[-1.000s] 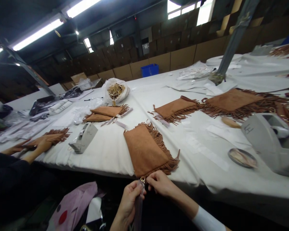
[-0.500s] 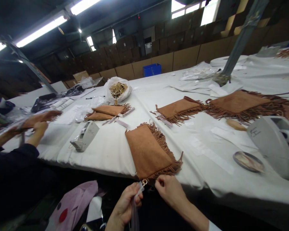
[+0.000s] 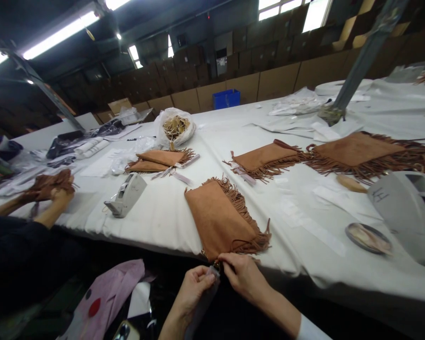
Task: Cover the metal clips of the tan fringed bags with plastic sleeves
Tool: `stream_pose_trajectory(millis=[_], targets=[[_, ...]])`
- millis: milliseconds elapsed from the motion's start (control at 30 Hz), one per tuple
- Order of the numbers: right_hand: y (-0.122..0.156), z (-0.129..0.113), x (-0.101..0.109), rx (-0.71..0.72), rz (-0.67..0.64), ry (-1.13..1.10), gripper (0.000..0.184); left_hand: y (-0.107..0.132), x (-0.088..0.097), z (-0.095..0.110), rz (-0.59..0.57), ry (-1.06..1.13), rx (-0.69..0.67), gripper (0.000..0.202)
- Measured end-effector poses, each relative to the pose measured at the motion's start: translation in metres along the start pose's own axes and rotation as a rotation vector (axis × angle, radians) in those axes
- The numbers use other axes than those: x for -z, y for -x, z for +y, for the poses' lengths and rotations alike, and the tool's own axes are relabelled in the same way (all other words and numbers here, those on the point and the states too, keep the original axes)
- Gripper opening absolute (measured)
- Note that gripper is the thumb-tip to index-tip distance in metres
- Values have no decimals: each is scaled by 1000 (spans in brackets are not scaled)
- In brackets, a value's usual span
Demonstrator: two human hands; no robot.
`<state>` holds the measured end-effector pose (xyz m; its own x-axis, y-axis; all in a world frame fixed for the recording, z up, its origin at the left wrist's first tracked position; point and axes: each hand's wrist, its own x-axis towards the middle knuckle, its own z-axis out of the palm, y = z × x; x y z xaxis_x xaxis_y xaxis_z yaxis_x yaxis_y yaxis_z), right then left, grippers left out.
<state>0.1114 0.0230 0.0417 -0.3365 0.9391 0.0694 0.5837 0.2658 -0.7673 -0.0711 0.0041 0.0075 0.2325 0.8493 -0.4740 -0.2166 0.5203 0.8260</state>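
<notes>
A brown suede fringed pouch (image 3: 217,218) lies at the near edge of the white-covered table (image 3: 163,212), with a small gold clasp (image 3: 216,263) at its near corner. My left hand (image 3: 194,288) pinches a clear plastic strip (image 3: 202,302) up against the clasp. My right hand (image 3: 242,274) is closed on the pouch's near corner at the clasp, its fingertips meeting those of the left.
A co-worker's hands (image 3: 53,193) at the left hold another fringed pouch. Tape dispensers stand at the left (image 3: 125,196) and the right (image 3: 407,212). More pouches (image 3: 265,158) lie farther back, with a small dish (image 3: 368,237), a bag of parts (image 3: 173,127) and a pink bag (image 3: 106,302) below.
My hands have come together at the clasp, the right one moving left onto the pouch corner. The co-worker has lifted and bunched their pouch.
</notes>
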Motion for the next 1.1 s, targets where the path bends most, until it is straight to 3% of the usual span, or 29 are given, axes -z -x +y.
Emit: stream_pose_trajectory(millis=[200,300,367,500,567,667,767,933,1100], targets=[[-1,7,-7,28,-35,6,28,-5,-16,1,62,66,-44,42],[-3,3,1,105,-84,98,22,-8,-23,4,89,78,-78,43],[-11,1,14,127,-8,179,21,-8,-25,6,122,49,-95,43],[-46,12,39,-96,404,429,30,-12,-18,10,174,-71,-134,38],[-64,21,43,-214,414,489,45,-16,-11,14,187,-101,-156,37],[-76,33,37,-237,298,383,45,-23,-3,23,233,-103,-186,38],[-65,37,30,-275,340,273,43,-26,0,30,241,-108,-185,37],[-17,42,34,-367,442,341,44,-19,-3,24,77,-126,-94,36],[12,26,46,-205,584,468,33,-15,-4,10,86,8,-97,38]])
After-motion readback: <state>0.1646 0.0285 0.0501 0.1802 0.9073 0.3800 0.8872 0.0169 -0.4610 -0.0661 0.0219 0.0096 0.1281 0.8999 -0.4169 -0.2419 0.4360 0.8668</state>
